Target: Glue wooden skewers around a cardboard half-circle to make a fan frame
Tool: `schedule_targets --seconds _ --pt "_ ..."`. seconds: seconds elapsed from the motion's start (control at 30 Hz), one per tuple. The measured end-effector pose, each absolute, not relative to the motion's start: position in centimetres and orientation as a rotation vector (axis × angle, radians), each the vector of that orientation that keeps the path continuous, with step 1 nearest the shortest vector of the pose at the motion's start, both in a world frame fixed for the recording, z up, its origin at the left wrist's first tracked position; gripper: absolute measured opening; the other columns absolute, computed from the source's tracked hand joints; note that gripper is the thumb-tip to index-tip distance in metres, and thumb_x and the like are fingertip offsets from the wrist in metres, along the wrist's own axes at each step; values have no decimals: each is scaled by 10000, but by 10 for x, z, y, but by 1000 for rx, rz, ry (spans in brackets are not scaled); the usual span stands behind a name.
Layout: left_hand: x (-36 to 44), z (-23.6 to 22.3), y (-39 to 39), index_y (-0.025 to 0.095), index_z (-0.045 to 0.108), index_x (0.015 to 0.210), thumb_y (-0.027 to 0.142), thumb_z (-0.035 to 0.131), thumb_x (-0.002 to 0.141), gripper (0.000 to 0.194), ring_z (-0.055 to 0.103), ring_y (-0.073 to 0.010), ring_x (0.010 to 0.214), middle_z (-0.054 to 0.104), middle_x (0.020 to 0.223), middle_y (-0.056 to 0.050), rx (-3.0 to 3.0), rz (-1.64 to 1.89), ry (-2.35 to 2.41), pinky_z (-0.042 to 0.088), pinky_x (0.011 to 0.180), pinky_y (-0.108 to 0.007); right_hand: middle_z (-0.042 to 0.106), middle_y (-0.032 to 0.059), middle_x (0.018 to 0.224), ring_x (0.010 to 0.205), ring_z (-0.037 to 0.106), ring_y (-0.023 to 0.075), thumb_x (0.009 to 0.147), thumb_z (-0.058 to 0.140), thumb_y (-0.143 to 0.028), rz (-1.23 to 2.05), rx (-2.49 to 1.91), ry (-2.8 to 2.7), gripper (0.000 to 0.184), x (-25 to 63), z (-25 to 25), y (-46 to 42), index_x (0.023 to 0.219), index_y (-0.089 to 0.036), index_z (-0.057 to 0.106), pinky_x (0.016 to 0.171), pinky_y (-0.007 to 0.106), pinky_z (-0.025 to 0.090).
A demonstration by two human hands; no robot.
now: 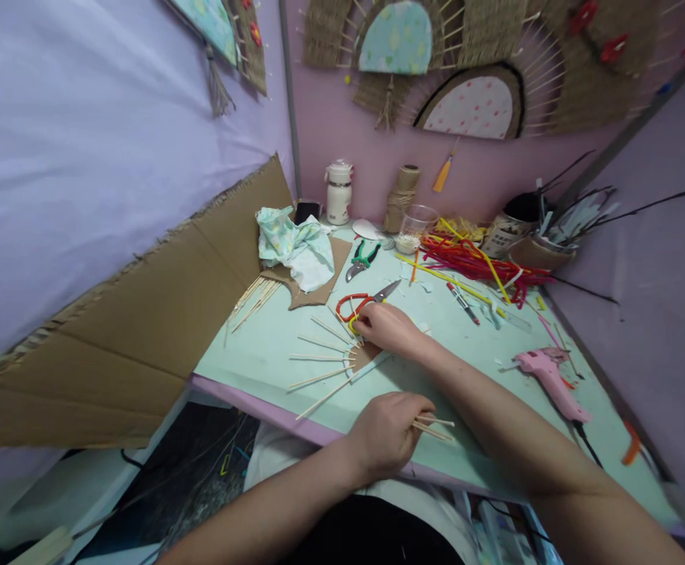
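My left hand [390,433] is closed around a small bundle of thin wooden sticks [436,428], whose ends poke out to the right near the table's front edge. Farther in, my right hand [386,326] pinches a thin wooden stick at the rim of a half-round cardboard piece [368,357]. Several sticks [322,358] fan out leftward from that piece's curved, white-edged side. My right fingers hide part of the cardboard and of the pinched stick. Right beyond these fingers lie red-handled scissors [371,302], their blades pointing away to the right.
Green-handled pruners [363,260], patterned cloth [298,243] on cut cardboard, and loose sticks [256,302] lie behind and left. A pink glue gun [554,380] lies at right. Red and yellow strips [483,259], a twine spool [401,196] and a white bottle [339,192] line the back.
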State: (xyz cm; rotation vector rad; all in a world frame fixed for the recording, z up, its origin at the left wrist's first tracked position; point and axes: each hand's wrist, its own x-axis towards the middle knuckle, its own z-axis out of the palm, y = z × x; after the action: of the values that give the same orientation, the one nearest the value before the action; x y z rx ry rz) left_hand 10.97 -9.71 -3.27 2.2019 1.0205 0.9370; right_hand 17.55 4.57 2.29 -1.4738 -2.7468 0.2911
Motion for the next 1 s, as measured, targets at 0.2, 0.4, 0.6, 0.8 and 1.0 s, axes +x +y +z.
schedule_targets --seconds 0.2,0.4,0.6,0.8,1.0 --pt "110 -32 -97 150 646 1021 180 390 931 273 690 -191 830 722 888 -78 2220 920 1034 552 770 -308 713 90 808 700 606 162 913 477 -235 286 -1494 -2726 267 172 19 45 802 -163 710 569 270 261" --pt "110 -31 -97 140 647 1020 174 393 931 271 688 -194 824 723 890 -83 2223 933 1014 556 765 -313 706 81 799 692 591 157 914 474 -235 290 -1481 -2720 262 172 18 44 793 -167 696 577 267 266" --pt "110 -31 -97 153 644 1029 158 405 917 264 687 -188 835 720 889 -74 2232 898 1038 555 773 -308 703 77 826 713 589 159 929 470 -249 295 -1465 -2723 269 173 18 45 806 -169 695 588 268 273" --pt "110 -32 -98 145 642 1019 204 370 949 288 679 -194 808 719 879 -80 2223 950 1018 549 752 -310 702 86 839 725 589 160 957 447 -262 296 -1464 -2731 305 173 19 45 811 -165 696 593 271 264" --pt "111 -33 -98 142 645 1009 228 358 964 303 680 -198 799 718 870 -80 2220 958 1022 542 742 -310 700 83 840 708 573 156 961 434 -262 304 -1456 -2728 312 174 19 45 797 -168 681 582 278 248"
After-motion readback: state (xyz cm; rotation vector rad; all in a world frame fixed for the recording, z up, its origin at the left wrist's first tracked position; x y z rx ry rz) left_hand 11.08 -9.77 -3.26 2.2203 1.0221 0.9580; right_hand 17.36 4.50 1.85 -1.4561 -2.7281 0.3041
